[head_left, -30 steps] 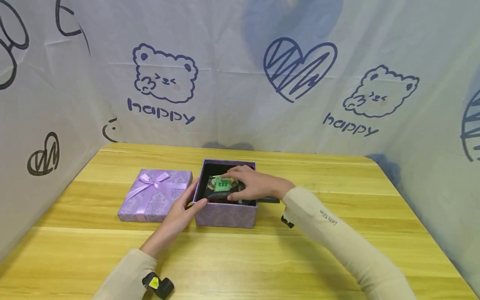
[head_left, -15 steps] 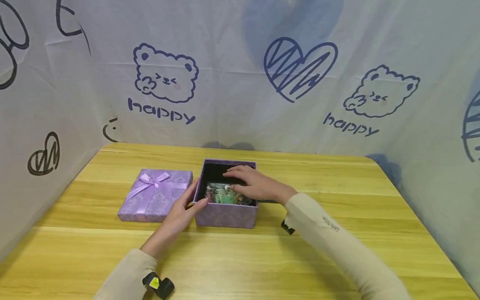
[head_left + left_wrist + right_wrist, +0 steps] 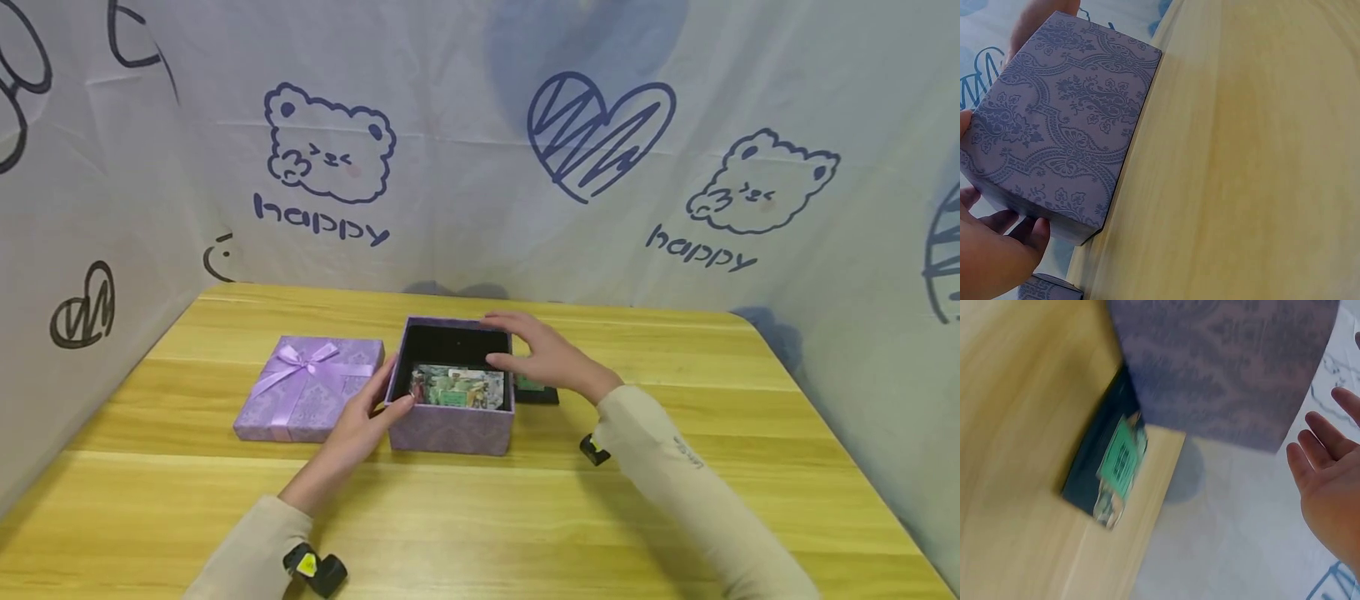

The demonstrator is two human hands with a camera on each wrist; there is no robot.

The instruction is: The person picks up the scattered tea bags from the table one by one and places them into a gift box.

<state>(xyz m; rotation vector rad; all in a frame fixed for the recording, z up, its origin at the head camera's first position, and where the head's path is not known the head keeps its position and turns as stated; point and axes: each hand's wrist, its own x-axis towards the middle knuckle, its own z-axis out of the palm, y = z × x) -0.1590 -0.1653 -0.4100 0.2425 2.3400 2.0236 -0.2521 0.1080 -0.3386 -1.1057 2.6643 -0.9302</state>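
A purple patterned gift box stands uncovered on the table, its black inside showing. In it lies a flat thing with a colourful picture and a green label; its exact kind cannot be told. My left hand holds the box at its front left corner, thumb at the front rim and fingers along the left side. Over the box's right rim hovers my right hand, fingers spread and holding nothing. Beside the box on the right lies a flat black item with a green label, partly hidden by the hand and box.
To the left, the purple lid with a ribbon bow lies flat, close to the left hand. The wooden table ends at a white cloth wall with drawings. Cloth also hangs at both sides.
My right hand let go of the picture-covered thing inside the box, then rose and drew back to the right. The green-labelled item beside the box came into sight. My left hand stayed put.
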